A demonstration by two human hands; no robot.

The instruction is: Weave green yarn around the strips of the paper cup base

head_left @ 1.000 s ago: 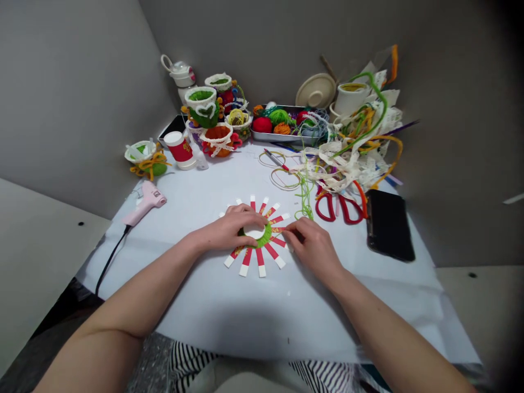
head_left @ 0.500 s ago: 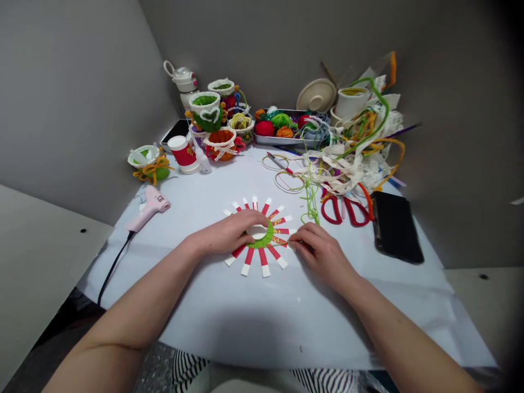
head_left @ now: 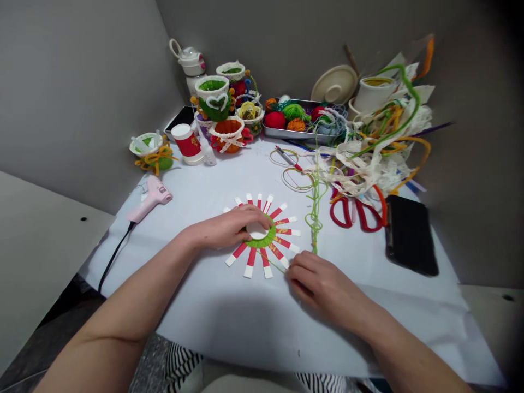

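One red-and-white strip wheel (head_left: pixel 249 262) lies mid-tabletop (head_left: pixel 229 311), well in from front edge | left hand (head_left: pixel 229 226) grips its green ring (head_left: pixel 267 238) | right hand (head_left: pixel 321 284) pinches green yarn (head_left: pixel 273 262) | glue gun (head_left: pixel 148 201) near left edge

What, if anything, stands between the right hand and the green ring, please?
Only splayed red-and-white strips lie between the right hand and green ring, with a green strand spanning the gap; nothing else visibly intervenes.
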